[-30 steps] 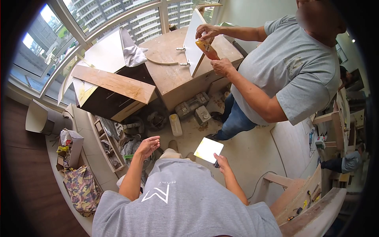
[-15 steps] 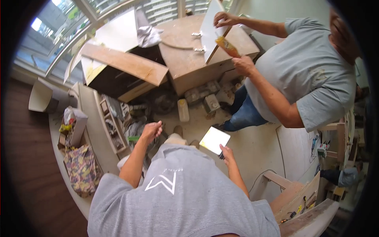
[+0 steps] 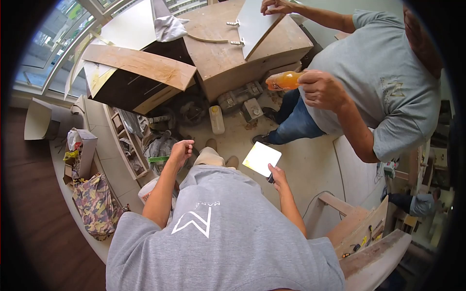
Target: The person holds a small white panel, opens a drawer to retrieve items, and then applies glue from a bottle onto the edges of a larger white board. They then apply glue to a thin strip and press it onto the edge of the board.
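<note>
My right hand (image 3: 277, 176) grips the dark handle of a flat white square tool (image 3: 262, 158), which has a yellowish smear along its left edge. Over the floor on the other side of my body, my left hand (image 3: 182, 151) has its fingers curled in; whatever they hold, if anything, is too small to make out. A co-worker at the right holds an orange bottle (image 3: 285, 81) in one hand. The co-worker's other hand rests at the top of a white hinged panel (image 3: 253, 30), which stands tilted on a wooden cabinet (image 3: 218, 63).
A wooden board (image 3: 141, 66) lies across a dark cabinet at the upper left. On the floor stand a pale jug (image 3: 216, 120) and a bucket (image 3: 148, 189). A camouflage bag (image 3: 97, 206) is at the left. Tools lie on a wooden frame (image 3: 354, 233) at the lower right.
The co-worker's bottle has moved away from the panel and turned nearly level. The whole view has shifted slightly. Both my hands keep nearly the same pose.
</note>
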`<state>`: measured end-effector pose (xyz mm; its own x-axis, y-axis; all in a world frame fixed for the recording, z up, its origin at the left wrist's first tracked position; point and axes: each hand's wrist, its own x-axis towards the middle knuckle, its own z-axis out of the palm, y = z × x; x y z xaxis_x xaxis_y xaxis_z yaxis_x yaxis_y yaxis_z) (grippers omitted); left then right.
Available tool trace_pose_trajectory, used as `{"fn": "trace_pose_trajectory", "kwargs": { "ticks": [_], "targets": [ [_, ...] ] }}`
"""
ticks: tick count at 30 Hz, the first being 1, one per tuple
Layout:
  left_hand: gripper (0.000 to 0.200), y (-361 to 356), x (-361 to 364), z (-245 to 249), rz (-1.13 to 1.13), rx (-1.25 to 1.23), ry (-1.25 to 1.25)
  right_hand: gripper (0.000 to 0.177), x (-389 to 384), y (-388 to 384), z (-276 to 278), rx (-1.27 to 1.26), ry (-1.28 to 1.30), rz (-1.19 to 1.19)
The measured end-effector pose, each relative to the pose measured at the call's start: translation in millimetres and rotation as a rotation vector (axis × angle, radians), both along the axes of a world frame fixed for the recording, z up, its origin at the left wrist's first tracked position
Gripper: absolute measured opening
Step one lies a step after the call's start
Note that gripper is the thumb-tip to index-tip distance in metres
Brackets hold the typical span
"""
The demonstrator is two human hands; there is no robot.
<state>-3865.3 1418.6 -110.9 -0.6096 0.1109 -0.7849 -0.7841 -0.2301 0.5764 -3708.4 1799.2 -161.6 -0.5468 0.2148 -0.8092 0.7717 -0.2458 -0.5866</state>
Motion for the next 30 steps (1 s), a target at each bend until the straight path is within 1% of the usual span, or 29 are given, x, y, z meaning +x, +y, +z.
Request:
{"fn": "trace_pose_trajectory", "kwargs": {
  "ticks": [2,4,5,6,8,10,13,16,19,20,24,27,29,30],
  "targets": [
    [0.015,10,-7,1,0.025,-0.011,-0.014,0.034,5,2,-8,0.013,0.004,-0.016],
    [0.014,26,-29,-2,-0.024,0.024,0.037,0.034,-3,-2,6,0.035,-0.019,-0.022],
    [0.014,31,-32,-5,-0.053,0.038,0.045,0.034,6,-7,15,0.042,-0.049,-0.029],
    [0.013,44,-45,3,-0.07,0.028,0.033,0.033,10,-7,14,0.052,-0.049,-0.052],
    [0.016,67,-69,13,-0.188,-0.01,0.086,0.033,16,-9,21,0.084,-0.074,-0.074],
    [0.021,80,-89,6,-0.179,0.088,0.142,0.034,16,-12,31,0.102,-0.089,-0.094],
    [0.027,90,-109,-3,-0.169,0.15,0.111,0.034,15,-19,39,0.102,-0.092,-0.127],
    [0.029,94,-116,-4,-0.253,0.129,0.105,0.035,15,-24,46,0.115,-0.09,-0.155],
    [0.027,100,-119,-5,-0.324,0.203,0.112,0.033,9,-28,48,0.12,-0.094,-0.164],
    [0.02,103,-122,-7,-0.332,0.229,0.11,0.033,9,-30,49,0.12,-0.088,-0.164],
    [0.014,118,-150,2,-0.234,0.281,0.109,0.031,11,-32,44,0.154,-0.073,-0.168],
    [0.017,110,-197,44,-0.007,0.286,0.395,0.03,7,-34,50,0.182,-0.061,-0.202],
    [0.02,94,-236,84,0.225,0.176,0.604,0.027,6,-36,49,0.181,-0.017,-0.258],
    [0.02,85,-256,99,0.286,0.18,0.69,0.026,9,-37,49,0.179,0.0,-0.283]
  ]
}}
